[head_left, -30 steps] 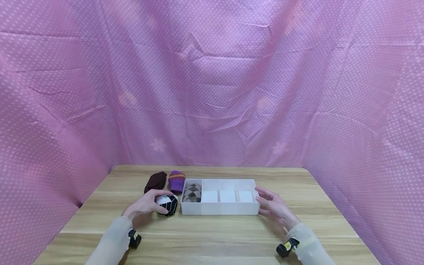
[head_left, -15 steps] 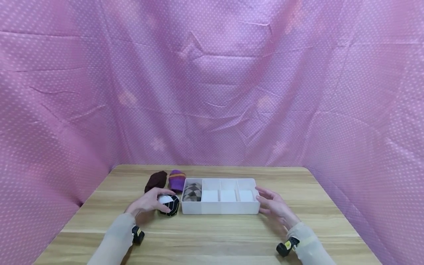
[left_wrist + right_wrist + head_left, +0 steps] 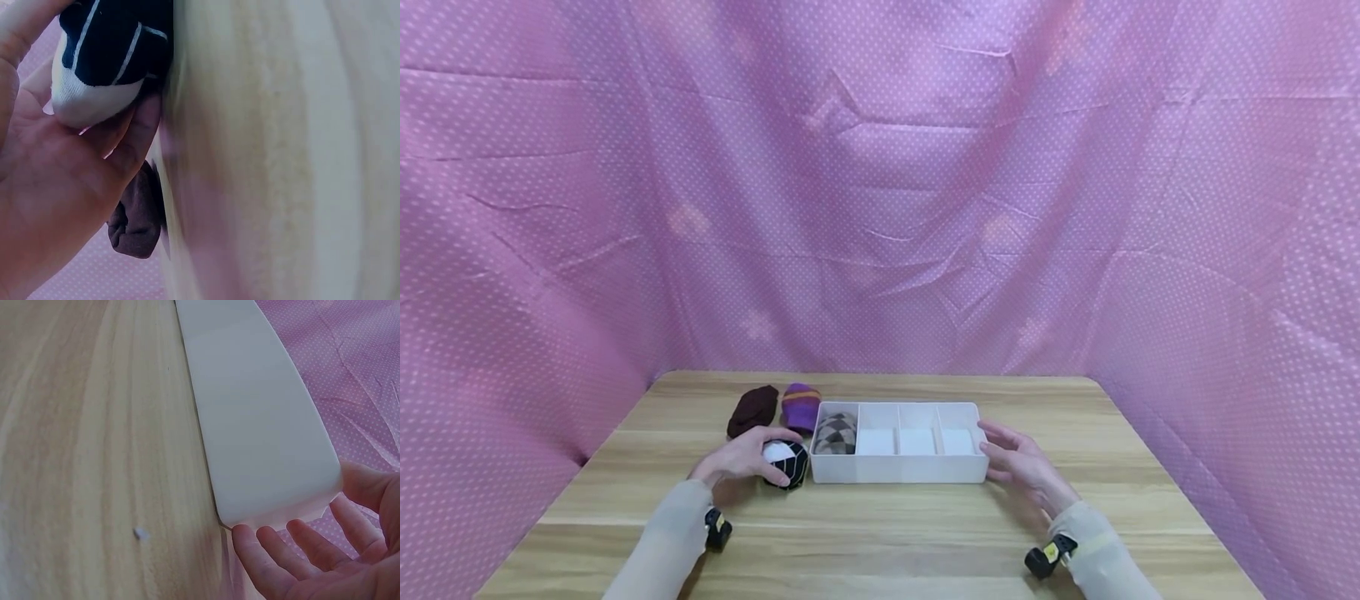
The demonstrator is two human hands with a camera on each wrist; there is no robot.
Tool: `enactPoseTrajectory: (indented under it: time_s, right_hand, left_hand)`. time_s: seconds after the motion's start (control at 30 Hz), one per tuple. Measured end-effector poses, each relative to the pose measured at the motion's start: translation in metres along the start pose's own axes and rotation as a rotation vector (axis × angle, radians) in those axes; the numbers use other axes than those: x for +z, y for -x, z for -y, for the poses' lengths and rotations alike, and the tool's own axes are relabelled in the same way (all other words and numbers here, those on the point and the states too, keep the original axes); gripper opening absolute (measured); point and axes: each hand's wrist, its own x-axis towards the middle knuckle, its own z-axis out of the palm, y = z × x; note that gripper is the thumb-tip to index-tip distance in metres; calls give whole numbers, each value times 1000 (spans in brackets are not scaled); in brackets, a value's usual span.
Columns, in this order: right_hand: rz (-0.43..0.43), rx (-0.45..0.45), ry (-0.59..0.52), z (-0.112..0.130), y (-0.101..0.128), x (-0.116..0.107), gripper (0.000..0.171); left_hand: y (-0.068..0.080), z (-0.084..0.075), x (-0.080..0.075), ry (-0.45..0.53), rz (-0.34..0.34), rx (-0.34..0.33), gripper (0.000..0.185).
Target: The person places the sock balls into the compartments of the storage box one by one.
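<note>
Four compartments divide the white tray [image 3: 898, 479] on the tabletop [image 3: 880, 533]; from the head view, only the far-left one is filled, with a brown-and-grey checked sock ball [image 3: 836, 435]. The left hand [image 3: 741, 457] curls around a black-and-white sock ball [image 3: 786, 461] just beside the tray's left end, while a maroon sock [image 3: 752, 410] and a purple sock [image 3: 801, 406] lie farther back. The right hand [image 3: 1018, 463], fingers relaxed and spread, rests against the tray's right end.

Left wrist view: fingers [image 3: 134, 134] wrap under the black-and-white sock ball [image 3: 106, 56], the maroon sock [image 3: 137, 219] beyond.

Right wrist view: straight fingertips [image 3: 275, 550] touch the tray [image 3: 256, 425] at its corner. A firm wrap should keep the ball rolled, and that bracing hand should stop the tray sliding.
</note>
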Motion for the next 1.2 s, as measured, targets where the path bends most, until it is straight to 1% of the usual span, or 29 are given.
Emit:
enactPoseTrajectory:
  time_s: [0.17, 0.37, 0.53, 0.63, 0.77, 0.9, 1.03, 1.2]
  right_hand:
    - [-14, -5, 0, 0, -1, 0, 58]
    - [1, -2, 6, 1, -1, 2, 57]
    - [-9, 3, 3, 1, -1, 3, 57]
    - [-15, 7, -2, 1, -1, 4, 57]
    - [-12, 6, -3, 2, -1, 4, 58]
    - [-10, 6, -2, 2, -2, 4, 58]
    - [-3, 3, 7, 3, -1, 3, 59]
    - [21, -3, 2, 2, 1, 0, 59]
  left_hand:
    - [-2, 1, -1, 9, -2, -8, 65]
    - [-1, 3, -2, 19, -15, -17, 58]
    - [1, 7, -3, 34, -46, -19, 56]
    - [3, 10, -4, 39, -77, -20, 54]
    - [5, 10, -8, 101, -108, -25, 56]
    - [5, 7, -14, 168, -115, -31, 56]
    - [5, 4, -19, 182, -125, -32, 56]
    - [3, 2, -20, 212, -157, -63, 58]
